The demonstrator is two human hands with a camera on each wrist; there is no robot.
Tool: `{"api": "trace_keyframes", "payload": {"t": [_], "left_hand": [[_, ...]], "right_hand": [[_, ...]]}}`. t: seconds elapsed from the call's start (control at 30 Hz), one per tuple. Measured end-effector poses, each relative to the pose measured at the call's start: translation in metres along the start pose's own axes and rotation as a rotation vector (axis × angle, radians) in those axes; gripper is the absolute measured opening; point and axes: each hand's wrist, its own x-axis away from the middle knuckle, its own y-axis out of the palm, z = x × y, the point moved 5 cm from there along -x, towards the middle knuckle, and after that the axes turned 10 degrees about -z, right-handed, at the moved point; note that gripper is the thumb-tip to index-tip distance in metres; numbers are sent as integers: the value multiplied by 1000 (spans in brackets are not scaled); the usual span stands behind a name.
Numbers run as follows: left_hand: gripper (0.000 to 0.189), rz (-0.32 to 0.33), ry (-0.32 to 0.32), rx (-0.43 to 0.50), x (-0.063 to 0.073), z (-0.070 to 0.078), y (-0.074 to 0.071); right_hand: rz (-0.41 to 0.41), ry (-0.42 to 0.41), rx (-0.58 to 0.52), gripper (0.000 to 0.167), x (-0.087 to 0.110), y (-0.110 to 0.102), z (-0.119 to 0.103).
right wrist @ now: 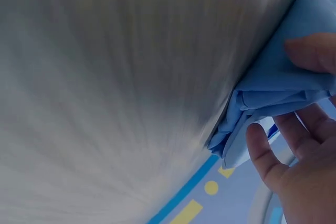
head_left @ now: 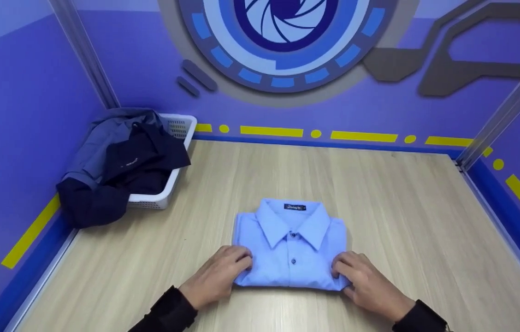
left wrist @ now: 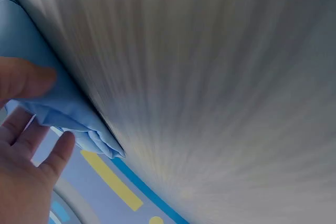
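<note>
A light blue button-up shirt [head_left: 269, 267], folded into a compact rectangle, lies on the table with its collar facing the back wall. Two dark buttons and a black neck label show. My left hand [head_left: 221, 272] grips the shirt's left side near the front corner. In the left wrist view its thumb [left wrist: 31, 80] presses the folded front edge, with fingers at the side. On the opposite side my right hand [head_left: 366, 281] holds the shirt likewise. The right wrist view shows stacked fabric layers [right wrist: 273, 98] between thumb and fingers; some fingertips are hidden.
A white plastic basket [head_left: 168, 196] stands at the back left, heaped with dark and grey-blue clothes [head_left: 144, 152] that spill over its side. Purple panels [head_left: 140, 55] wall the wood-grain table [head_left: 407, 221] at the back and both sides, with metal posts in the corners.
</note>
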Motion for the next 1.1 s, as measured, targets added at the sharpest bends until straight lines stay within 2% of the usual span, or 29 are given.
{"api": "trace_keyframes", "payload": {"t": [0.1,0.17,0.33,0.4,0.5,0.67,0.77,0.87,0.93,1.03,1.1], "left_hand": [[41,-75,-23,-24,4,6,3],[33,-103,-36,-19,6,10,4],[8,-80,-61,1,8,19,4],[9,-64,-65,-1,8,21,4],[14,-63,-67,-7,10,22,5],[19,-115,-117,19,15,20,3],[23,-175,-195,113,18,13,-3],[29,-237,-302,281,20,1,-11],[33,-261,-388,395,19,-9,-17],[30,-252,-555,551,14,-25,-24],[22,-224,-655,603,9,-32,-27]], "right_hand": [[-29,-17,9,44,5,1,-5],[-56,-11,9,37,8,2,-7],[-103,49,-20,21,15,4,-9],[-109,55,-34,18,16,5,-8],[-122,29,-72,24,17,6,-8],[-189,14,-197,27,19,7,-5],[-259,28,-262,25,20,5,-1],[-337,54,-345,22,19,0,6],[-354,99,-388,21,17,-6,13],[-323,258,-432,19,12,-17,28],[-285,397,-458,15,8,-22,39]]}}
